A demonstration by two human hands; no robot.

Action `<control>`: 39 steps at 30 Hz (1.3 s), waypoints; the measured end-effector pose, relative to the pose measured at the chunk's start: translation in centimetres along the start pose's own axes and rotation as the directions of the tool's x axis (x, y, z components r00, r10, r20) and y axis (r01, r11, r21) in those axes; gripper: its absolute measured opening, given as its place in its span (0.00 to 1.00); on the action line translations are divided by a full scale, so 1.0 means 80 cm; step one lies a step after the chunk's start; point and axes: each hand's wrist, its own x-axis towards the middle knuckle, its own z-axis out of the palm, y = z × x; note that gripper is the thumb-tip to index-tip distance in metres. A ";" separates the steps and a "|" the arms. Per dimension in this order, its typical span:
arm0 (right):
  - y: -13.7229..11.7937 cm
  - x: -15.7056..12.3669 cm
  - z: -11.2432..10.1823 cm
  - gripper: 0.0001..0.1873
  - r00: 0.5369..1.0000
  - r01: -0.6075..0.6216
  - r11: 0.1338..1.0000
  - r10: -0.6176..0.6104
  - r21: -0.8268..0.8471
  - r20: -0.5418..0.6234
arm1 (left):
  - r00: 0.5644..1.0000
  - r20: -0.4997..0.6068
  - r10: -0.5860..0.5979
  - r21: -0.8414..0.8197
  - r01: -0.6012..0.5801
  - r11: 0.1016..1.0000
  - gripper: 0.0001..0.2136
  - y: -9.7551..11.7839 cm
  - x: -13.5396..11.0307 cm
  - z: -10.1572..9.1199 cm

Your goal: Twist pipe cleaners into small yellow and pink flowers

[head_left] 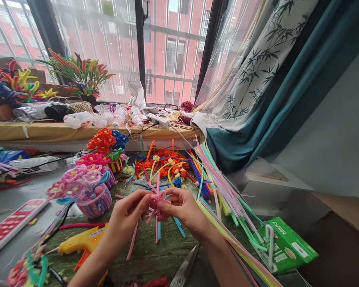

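My left hand (128, 217) and my right hand (182, 207) meet over the table, both pinched on a pink pipe-cleaner flower (158, 201) with looped petals. Its loose pink stems (133, 241) hang down below my fingers, with a blue pipe cleaner (179, 227) beside them. The fingers of both hands are curled around the twisted middle of the flower.
A yellow glue gun (82, 242) lies at the lower left and scissors (184, 269) at the front. Finished pipe-cleaner flower pots (92, 195) stand left. A bundle of straight pipe cleaners (224, 191) fans out right, beside a green box (283, 247). Loose orange flowers (167, 163) lie behind.
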 end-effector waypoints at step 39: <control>0.003 0.002 -0.005 0.15 0.996 -0.048 0.991 0.058 0.128 -0.075 | 0.961 0.151 0.232 0.635 -0.274 0.723 0.13 -0.018 -0.003 -0.004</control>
